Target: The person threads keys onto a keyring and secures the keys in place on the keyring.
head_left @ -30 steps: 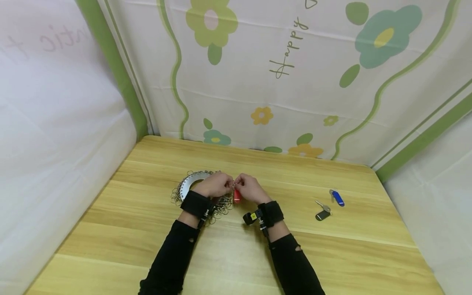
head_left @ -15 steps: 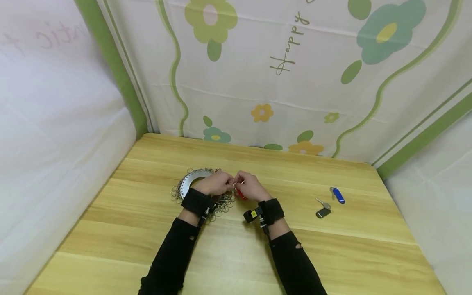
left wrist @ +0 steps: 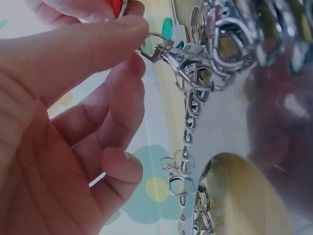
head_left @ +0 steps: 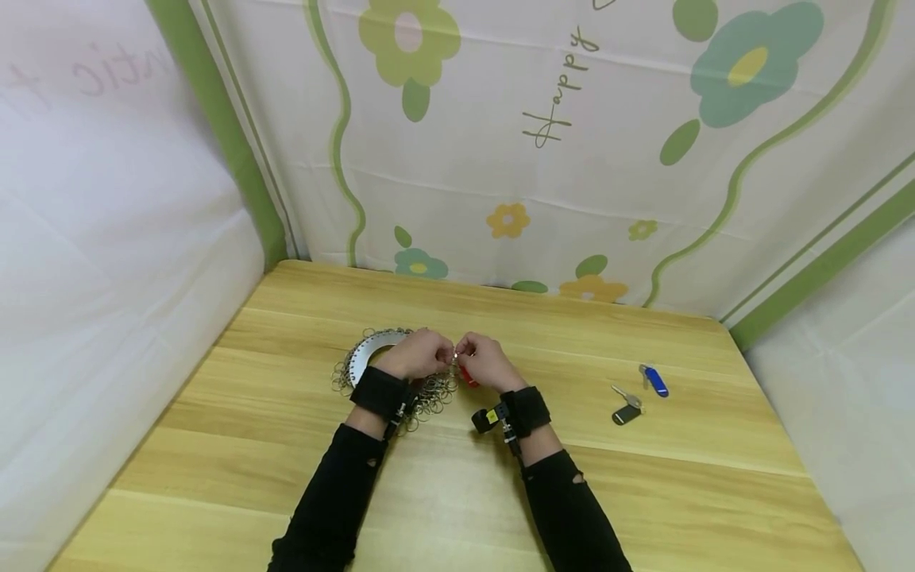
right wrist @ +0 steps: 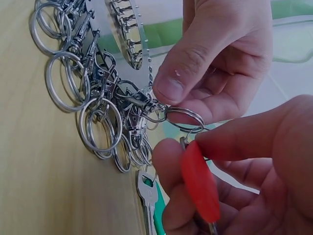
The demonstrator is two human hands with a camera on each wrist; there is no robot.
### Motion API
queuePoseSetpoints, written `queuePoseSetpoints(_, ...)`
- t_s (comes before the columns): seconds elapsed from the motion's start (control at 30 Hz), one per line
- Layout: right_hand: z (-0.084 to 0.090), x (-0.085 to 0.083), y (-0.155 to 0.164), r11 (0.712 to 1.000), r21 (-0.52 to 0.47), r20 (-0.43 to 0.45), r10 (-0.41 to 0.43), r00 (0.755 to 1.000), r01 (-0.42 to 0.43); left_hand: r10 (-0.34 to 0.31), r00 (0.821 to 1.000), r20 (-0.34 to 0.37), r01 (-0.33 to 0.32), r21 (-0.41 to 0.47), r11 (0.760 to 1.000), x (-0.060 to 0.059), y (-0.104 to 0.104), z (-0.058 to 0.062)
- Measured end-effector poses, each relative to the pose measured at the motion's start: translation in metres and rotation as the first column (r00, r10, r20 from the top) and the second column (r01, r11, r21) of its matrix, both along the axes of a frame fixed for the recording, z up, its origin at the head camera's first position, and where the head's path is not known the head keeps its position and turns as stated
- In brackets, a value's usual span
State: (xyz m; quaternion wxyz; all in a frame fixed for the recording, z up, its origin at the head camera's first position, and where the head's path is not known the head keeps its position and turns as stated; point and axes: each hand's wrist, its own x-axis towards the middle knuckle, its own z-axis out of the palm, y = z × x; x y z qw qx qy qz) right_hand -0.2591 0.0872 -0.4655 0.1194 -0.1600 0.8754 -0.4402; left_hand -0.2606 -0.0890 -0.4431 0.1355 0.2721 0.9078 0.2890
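Red key tag [right wrist: 199, 182] sits pinched between thumb and fingers of your right hand [head_left: 486, 364], above the table [head_left: 457, 492] just right of the metal disc [head_left: 368, 349] hung round with key rings [right wrist: 100, 129]. Your left hand [head_left: 418, 355] pinches a split ring [right wrist: 185, 117] that hangs from a lobster clasp [right wrist: 139, 103] on the disc's rim; the left wrist view shows the clasp [left wrist: 168, 51] held at your fingertips. Both hands meet over the near-right edge of the disc, fingertips almost touching.

Risks, as judged from this position:
- Tag's own small ring is mostly hidden behind your right fingers, so I cannot tell whether it has entered the split ring. If the coil is not pried open far enough, the tag may slide off rather than thread on.
- Neighbouring clasps and rings crowd the one you hold; a twist could snag an adjacent ring and tangle the bunch.
- Pulling on the clasp could drag the disc across the table, since nothing pins it.
- A green-headed key [right wrist: 149, 198] lies just below the tag and could catch.

Blue key tag [head_left: 654, 381] and black key fob [head_left: 626, 415] lie well apart to the right.
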Motion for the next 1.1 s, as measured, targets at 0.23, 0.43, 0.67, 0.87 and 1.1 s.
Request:
queuePoseSetpoints(0.23,-0.0009,-0.0003,-0.0001,1.000,0.000,-0.008,-0.014,1.000,0.014,-0.002,1.000,-0.010,0.002,-0.005,1.000,-0.0001,0.0013,-0.0017)
queuePoseSetpoints(0.43,0.0027,0.0016,-0.0017,1.000,0.027,-0.034,0.018,0.999,-0.017,0.013,1.000,-0.006,-0.013,-0.022,1.000,0.0011,0.0033,-0.0017)
queuePoseSetpoints(0.67,0.0063,0.0040,-0.0029,0.998,0.037,-0.045,0.059,0.997,-0.057,0.037,0.999,-0.007,-0.038,-0.026,0.999,0.0032,0.0037,0.0003)
queuePoseSetpoints(0.87,0.0063,0.0042,-0.0034,0.997,0.040,-0.023,0.062,0.998,-0.061,0.068,0.997,-0.022,-0.069,-0.037,0.997,0.0033,0.0048,0.0014)
queuePoseSetpoints(1.1,0.0043,0.0033,-0.0030,0.999,0.013,0.004,0.044,0.999,-0.044,0.085,0.996,0.034,-0.085,-0.012,0.996,0.0020,0.0038,0.0006)
